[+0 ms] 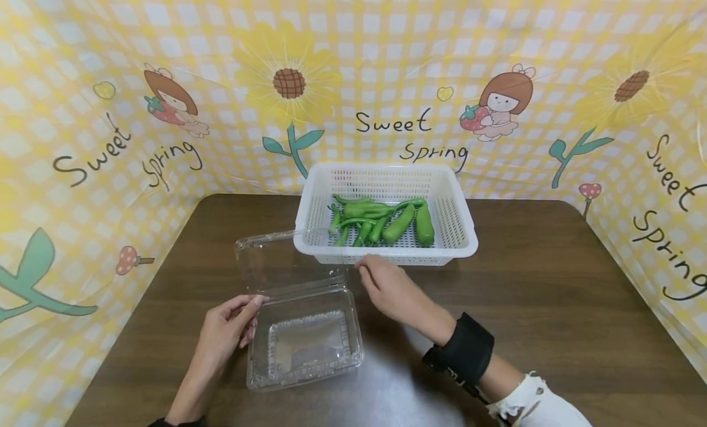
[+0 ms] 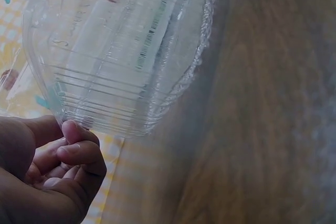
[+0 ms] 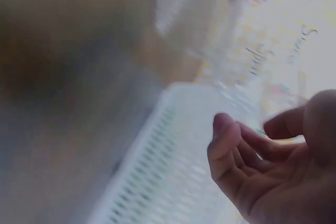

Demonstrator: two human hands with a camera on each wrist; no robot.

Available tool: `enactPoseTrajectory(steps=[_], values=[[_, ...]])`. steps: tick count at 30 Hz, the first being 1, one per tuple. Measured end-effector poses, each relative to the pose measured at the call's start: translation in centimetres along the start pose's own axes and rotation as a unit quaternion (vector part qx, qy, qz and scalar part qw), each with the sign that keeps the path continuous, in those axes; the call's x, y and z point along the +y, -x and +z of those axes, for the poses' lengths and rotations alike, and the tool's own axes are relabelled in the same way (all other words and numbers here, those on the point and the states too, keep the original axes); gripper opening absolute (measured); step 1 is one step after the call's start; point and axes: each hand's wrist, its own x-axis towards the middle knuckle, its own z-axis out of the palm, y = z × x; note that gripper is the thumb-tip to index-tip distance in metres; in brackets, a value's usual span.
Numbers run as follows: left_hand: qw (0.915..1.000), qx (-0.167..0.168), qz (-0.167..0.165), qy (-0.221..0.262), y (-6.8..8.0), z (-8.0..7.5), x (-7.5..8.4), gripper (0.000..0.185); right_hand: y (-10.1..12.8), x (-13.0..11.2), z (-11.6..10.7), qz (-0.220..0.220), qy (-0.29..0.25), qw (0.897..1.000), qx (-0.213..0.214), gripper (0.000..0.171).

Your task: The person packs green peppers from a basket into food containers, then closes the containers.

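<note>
A clear plastic clamshell box (image 1: 307,338) lies on the table with its hinged lid (image 1: 287,261) raised toward the back. My left hand (image 1: 223,326) pinches the box's left rim near the hinge between thumb and fingers; the left wrist view shows this grip on the thin edge of the box (image 2: 121,66). Just right of the lid is my right hand (image 1: 400,295), in front of the white basket. Its fingers bend loosely, and the right wrist view shows the thumb apart from the fingertips with nothing visible between them.
Behind the hands stands a white perforated plastic basket (image 1: 386,251) holding several green peppers (image 1: 399,223). The lid overlaps the basket's front left corner. A yellow checked cloth (image 1: 386,65) surrounds the brown wooden table (image 1: 530,304) at the back and sides.
</note>
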Motion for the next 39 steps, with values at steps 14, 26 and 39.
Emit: enactPoseTrajectory(steps=[14, 26, 39], values=[[1.0, -0.006, 0.006, -0.004, -0.4, -0.1, 0.1, 0.035, -3.5, 1.2, -9.4, -0.165, 0.086, 0.982, 0.034, 0.036], [0.9998, -0.008, 0.015, -0.012, -0.8, 0.1, 0.0, 0.033, -7.0, 2.3, -13.9, -0.18, 0.28, 0.942, -0.034, 0.046], [0.9999, -0.002, -0.004, -0.012, -0.4, 0.1, 0.1, 0.036, -11.6, 4.3, -11.8, -0.264, 0.397, 0.869, -0.136, 0.043]])
